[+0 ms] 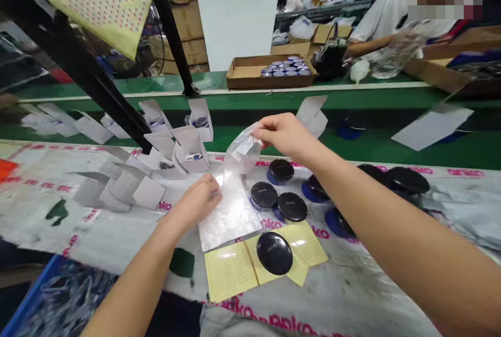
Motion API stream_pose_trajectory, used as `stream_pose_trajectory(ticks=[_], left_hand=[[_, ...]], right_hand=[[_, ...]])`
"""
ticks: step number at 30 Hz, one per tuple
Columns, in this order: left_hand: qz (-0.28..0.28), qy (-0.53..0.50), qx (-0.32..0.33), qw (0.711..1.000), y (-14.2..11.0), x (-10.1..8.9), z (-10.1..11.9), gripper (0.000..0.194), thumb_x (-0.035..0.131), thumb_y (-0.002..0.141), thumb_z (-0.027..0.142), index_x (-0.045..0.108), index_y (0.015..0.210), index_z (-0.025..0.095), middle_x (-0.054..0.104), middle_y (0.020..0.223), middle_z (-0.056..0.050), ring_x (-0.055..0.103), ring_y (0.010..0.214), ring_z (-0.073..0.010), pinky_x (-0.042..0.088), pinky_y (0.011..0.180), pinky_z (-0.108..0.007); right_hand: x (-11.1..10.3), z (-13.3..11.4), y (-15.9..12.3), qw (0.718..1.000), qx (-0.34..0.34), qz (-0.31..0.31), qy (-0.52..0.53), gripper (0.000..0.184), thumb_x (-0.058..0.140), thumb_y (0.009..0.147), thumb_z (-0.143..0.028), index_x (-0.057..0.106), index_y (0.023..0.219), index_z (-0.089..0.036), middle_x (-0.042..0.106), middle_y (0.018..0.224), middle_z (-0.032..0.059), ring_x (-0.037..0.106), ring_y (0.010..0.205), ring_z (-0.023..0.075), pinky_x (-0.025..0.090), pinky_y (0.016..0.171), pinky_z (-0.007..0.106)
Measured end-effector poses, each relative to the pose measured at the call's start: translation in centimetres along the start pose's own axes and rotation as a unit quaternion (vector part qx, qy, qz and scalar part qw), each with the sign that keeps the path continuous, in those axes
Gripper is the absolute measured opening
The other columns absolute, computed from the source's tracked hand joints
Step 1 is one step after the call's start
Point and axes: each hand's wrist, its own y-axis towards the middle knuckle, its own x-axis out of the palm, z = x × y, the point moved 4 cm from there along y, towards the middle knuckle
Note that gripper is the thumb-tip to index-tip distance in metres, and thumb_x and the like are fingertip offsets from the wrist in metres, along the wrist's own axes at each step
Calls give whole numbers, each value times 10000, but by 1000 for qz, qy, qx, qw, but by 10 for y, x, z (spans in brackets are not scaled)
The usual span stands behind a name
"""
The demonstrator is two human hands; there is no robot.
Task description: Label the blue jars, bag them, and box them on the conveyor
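Observation:
My right hand (287,136) pinches the top of a clear plastic bag (243,157) and holds it raised. Under it a stack of clear plastic bags (229,219) lies flat on the table. With fingers curled, my left hand (200,199) grips the stack's upper left edge; its fingertips are partly hidden. A black round lid-like disc (274,253) rests on yellow sticker sheets (230,269) just in front of the bags. Several round black-topped pieces with blue bases (291,206) sit right of the stack, some hidden behind my right forearm.
Open white boxes (191,149) with small contents stand at the left and on the green conveyor (250,101). A carton (270,80) of round pieces is across the conveyor. A black post (94,76) rises at left, above a blue bin (35,295). Another person's arm (370,45) is at the far right.

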Motion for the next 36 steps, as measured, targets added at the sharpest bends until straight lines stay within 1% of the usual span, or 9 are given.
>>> stream_pose_trajectory(ticks=[3, 6, 13, 17, 22, 27, 30, 32, 36], left_hand=[[-22, -49, 26, 998, -3, -1, -2, 139, 546, 882, 216, 682, 894, 191, 740, 1022, -110, 696, 955, -298, 541, 866, -415], [9, -126, 14, 992, -8, -12, -11, 339, 655, 874, 334, 679, 1195, 229, 752, 1213, -104, 697, 1107, -325, 547, 941, -441], [350, -235, 5, 907, -34, -45, 6, 424, 579, 967, 514, 690, 1255, 224, 698, 1332, -113, 627, 1275, -287, 483, 1102, -461], [263, -290, 41, 919, -22, -28, 22, 335, 818, 793, 367, 762, 1098, 240, 770, 1046, -69, 714, 1002, -252, 574, 923, -403], [197, -444, 8, 874, -8, -17, 3, 291, 766, 825, 285, 747, 1102, 196, 766, 831, -50, 731, 775, -206, 597, 766, -353], [443, -301, 1, 844, -46, -40, 21, 151, 700, 921, 297, 749, 1053, 240, 742, 1075, -48, 686, 999, -162, 554, 830, -250], [292, -406, -7, 866, -49, -31, 42, 265, 673, 941, 475, 738, 949, 218, 699, 816, -28, 646, 706, -126, 494, 535, -197], [177, -514, -12, 839, -42, -19, 51, 419, 637, 919, 609, 695, 884, 195, 653, 747, -25, 596, 606, -123, 413, 406, -185], [146, -609, -42, 778, -23, -3, 48, 420, 790, 805, 569, 629, 843, 183, 596, 715, 3, 538, 581, -105, 362, 356, -150]], right_hand=[[6, -2, -10, 987, 40, -114, 109, 161, 782, 800, -247, 693, 693, -166, 609, 596, -15, 540, 534, 96, 507, 588, 263], [17, 2, -17, 978, 52, -170, 109, 299, 829, 758, -372, 631, 641, -181, 566, 541, -32, 492, 493, 89, 442, 527, 252], [49, 7, -30, 987, -49, -120, -93, 473, 871, 695, -393, 472, 529, -199, 420, 517, -82, 354, 535, 81, 262, 520, 259], [59, 3, -40, 981, -54, -169, -79, 478, 826, 724, -413, 441, 532, -205, 372, 524, -90, 318, 541, 82, 233, 527, 269], [43, 11, -41, 971, 12, -228, -77, 405, 754, 770, -536, 596, 618, -195, 468, 548, -59, 376, 534, 99, 281, 538, 277], [31, 9, -48, 986, -2, -155, -60, 432, 772, 779, -554, 582, 634, -195, 488, 578, -52, 386, 553, 104, 305, 547, 275], [32, -5, -61, 985, -137, -67, -82, 388, 764, 850, -427, 527, 639, -204, 500, 619, -46, 425, 590, 116, 332, 565, 271], [37, -14, -74, 955, -262, -36, -136, 367, 711, 917, -311, 487, 645, -207, 503, 664, -30, 452, 640, 130, 351, 598, 276], [48, -16, -95, 874, -419, -32, -243, 357, 577, 989, -169, 452, 657, -211, 459, 683, -16, 407, 675, 150, 328, 622, 294]])
